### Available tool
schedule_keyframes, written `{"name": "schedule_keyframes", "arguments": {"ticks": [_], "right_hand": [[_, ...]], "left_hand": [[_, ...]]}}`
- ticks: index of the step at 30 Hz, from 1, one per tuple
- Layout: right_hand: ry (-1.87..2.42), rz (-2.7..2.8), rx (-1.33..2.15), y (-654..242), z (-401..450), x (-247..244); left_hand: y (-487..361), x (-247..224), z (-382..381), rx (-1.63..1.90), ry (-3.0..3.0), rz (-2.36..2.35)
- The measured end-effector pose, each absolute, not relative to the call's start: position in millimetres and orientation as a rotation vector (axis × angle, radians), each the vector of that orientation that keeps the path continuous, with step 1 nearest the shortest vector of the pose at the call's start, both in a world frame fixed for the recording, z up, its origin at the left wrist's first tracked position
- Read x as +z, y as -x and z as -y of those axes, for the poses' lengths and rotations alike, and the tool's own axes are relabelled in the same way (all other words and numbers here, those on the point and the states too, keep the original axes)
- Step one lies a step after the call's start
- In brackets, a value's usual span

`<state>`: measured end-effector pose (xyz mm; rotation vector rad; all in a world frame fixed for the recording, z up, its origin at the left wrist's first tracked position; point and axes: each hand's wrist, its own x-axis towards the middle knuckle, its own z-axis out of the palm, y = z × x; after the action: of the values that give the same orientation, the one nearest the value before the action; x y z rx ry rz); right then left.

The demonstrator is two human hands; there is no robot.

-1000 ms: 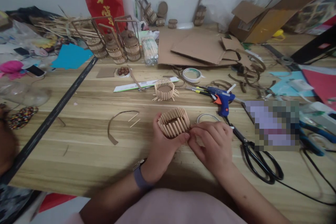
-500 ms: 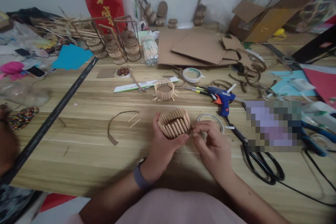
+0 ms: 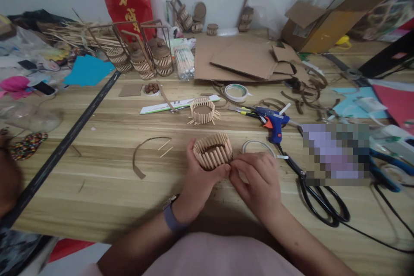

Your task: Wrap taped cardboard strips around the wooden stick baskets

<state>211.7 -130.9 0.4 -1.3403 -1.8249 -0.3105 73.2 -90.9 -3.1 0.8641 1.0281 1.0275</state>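
My left hand (image 3: 200,181) is wrapped round the lower side of a small round basket of wooden sticks (image 3: 214,155), its open top tilted up. At the basket's lower right edge my right hand (image 3: 257,179) is closed in a pinch; whatever lies between its fingertips is too small to make out. Behind them a second stick ring (image 3: 202,112) stands on the table with several sticks poking out at its base. A curved brown strip (image 3: 136,161) and loose sticks (image 3: 166,152) lie to the left.
A blue glue gun (image 3: 274,121), black scissors (image 3: 318,196) and a white tape ring (image 3: 271,147) lie to the right. Cardboard sheets (image 3: 242,58) and finished small baskets (image 3: 142,68) stand behind. Part of another person's arm (image 3: 9,181) shows at the far left.
My right hand has moved slightly left, up against the basket's edge. The basket in my left hand has shifted a little left and tipped slightly.
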Motion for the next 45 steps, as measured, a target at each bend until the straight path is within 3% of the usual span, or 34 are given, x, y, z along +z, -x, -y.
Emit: {"name": "schedule_keyframes", "arguments": {"ticks": [6, 21, 28, 36, 45], "right_hand": [[1.281, 1.867, -0.303, -213, 132, 1], [1.424, 1.599, 0.273, -217, 136, -7], [1.5, 1.415, 0.651, -215, 134, 1], [1.292, 1.037, 1.231, -200, 128, 6], [1.224, 0.837, 1.058, -216, 122, 4]], "left_hand": [[-72, -4, 91, 1.021, -0.743, -0.991], [-73, 11, 84, 0.998, -0.348, -0.802], [-70, -1, 86, 1.029, -0.553, -0.876], [-67, -5, 89, 1.151, -0.999, -0.948], [-65, -5, 85, 1.132, -0.92, -0.866]]}}
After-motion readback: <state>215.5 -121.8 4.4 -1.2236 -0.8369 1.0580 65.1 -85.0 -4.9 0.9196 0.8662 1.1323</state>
